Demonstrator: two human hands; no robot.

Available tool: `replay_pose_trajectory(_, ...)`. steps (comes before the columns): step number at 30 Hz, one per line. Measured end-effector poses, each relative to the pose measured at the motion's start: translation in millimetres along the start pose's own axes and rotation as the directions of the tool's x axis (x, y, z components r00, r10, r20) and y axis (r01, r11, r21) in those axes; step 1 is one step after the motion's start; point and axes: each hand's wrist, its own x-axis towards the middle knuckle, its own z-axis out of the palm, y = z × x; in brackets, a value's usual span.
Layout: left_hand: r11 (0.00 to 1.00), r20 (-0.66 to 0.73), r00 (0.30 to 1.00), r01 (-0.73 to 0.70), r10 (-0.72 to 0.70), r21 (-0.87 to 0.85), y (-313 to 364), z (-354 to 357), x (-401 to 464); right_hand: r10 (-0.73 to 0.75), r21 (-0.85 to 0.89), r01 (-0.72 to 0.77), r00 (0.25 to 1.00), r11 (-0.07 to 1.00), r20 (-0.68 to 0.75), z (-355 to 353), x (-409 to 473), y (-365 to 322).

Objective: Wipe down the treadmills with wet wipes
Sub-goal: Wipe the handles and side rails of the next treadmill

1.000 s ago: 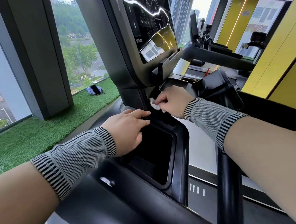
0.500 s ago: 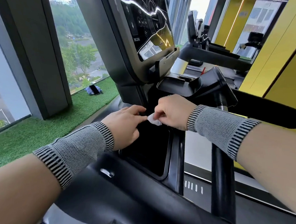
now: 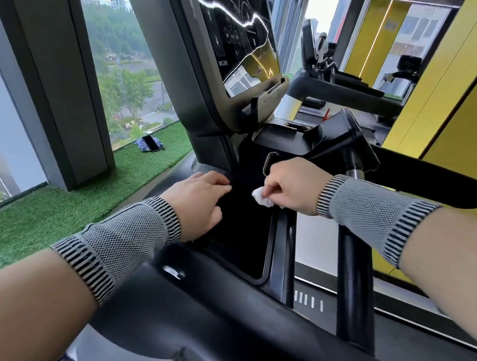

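**Two hands at the treadmill tray, one wipe in play**

Two hands are over the black recessed tray (image 3: 245,236) of the nearest treadmill (image 3: 223,313), seen from the head camera looking down. The right hand (image 3: 295,186) sits at the tray's far right corner, fingers curled in, pinching a small crumpled white wet wipe (image 3: 262,196) that pokes out below the knuckles. The wipe hangs right at the tray's upper edge; whether it actually touches the plastic, I cannot tell.

The left hand (image 3: 199,203) lies on the tray's left rim, fingers fairly straight and pointing toward the wipe, gripping nothing, just resting there. A narrow dark gap separates its fingertips from the wipe. Both wrists wear grey knitted wristbands with striped edges, the left one (image 3: 116,242) nearer the camera than the tray, the right one (image 3: 369,213) out to the tray's right.

Above the tray rises the console (image 3: 240,41), glossy and tilted, with the word INCLINE readable on its panel. Just beyond the tray's far edge sits a second smaller pocket (image 3: 284,141). Right of the tray a black upright post (image 3: 353,285) runs down. Left of the tray, well apart, green artificial turf (image 3: 62,211) stretches to the window, and a dark phone (image 3: 150,143) lies on a blue cloth there. Far beyond the tray, another treadmill (image 3: 334,94) stands by yellow wall panels (image 3: 446,95).
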Motion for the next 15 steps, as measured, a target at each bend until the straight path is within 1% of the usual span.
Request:
replay_pose_trajectory(4,1.0,0.002,1.0,0.02,-0.02,-0.007,-4,-3,-5,0.002,-0.059,-0.004,0.999,0.998,-0.046,-1,21,-20)
replay_pose_trajectory(8,0.998,-0.019,0.999,0.046,-0.047,-0.045,-14,-5,-15,-0.022,-0.201,0.016,0.999,0.979,-0.03,-2,40,-46)
replay_pose_trajectory(10,0.994,-0.055,0.995,0.076,-0.081,-0.074,-21,-6,-20,-0.042,-0.239,0.034,0.999,0.97,-0.028,-2,46,-60)
replay_pose_trajectory(12,0.983,-0.114,0.98,0.149,-0.161,-0.104,-29,-7,-25,-0.035,-0.18,0.025,0.998,0.983,-0.052,-2,53,-72)
replay_pose_trajectory(14,0.96,-0.19,0.944,0.246,-0.269,-0.135,-36,-8,-30,-0.024,-0.059,0.019,0.997,0.998,-0.079,-1,63,-80)
replay_pose_trajectory(15,0.951,-0.233,0.925,0.271,-0.299,-0.146,-39,-8,-32,-0.011,0.019,0.012,0.997,1.0,-0.082,0,67,-81)
